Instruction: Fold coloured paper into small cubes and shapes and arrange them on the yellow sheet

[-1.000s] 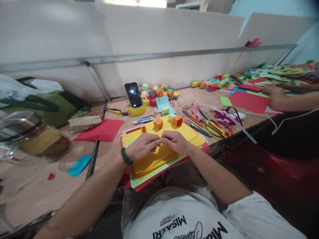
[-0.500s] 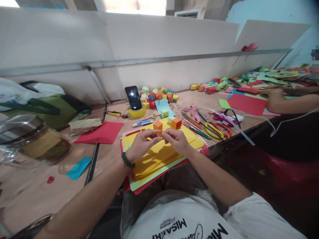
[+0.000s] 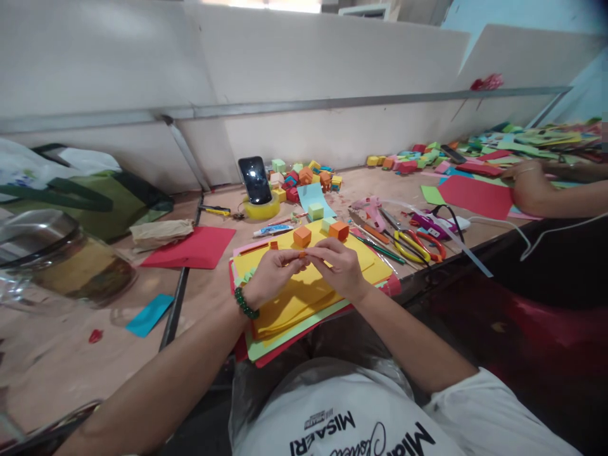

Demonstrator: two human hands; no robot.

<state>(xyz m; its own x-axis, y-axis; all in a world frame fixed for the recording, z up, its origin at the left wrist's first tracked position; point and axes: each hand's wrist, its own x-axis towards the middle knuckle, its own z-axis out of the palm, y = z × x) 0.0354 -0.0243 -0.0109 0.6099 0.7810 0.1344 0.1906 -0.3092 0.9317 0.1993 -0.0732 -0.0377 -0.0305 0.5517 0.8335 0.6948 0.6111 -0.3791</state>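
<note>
The shirt below the hands read "MISAERI" in heavy black capitals; above that was a smaller mark, too fine to read, and to its right ran a script word cut by the folds. The tube beyond the left hand bore print too small to make out.

Half a second earlier, the hands stood a little farther apart and more orange showed between them; now the fingertips had drawn closer, and the right hand's fingers lay straighter. The cubes ahead had stayed where they were.

The orange piece was a small, bright sliver, mostly covered by fingers (its full shape could not be told). It was held just above the yellow sheets, between the left hand and the right hand, each pinching it with thumb and fingers, tips nearly meeting.

Just beyond the hands sat an orange cube and, to its right, an orange box with a dark open side. A green cube stood farther off. To the right of the right hand, pliers lay on the surface.
</note>
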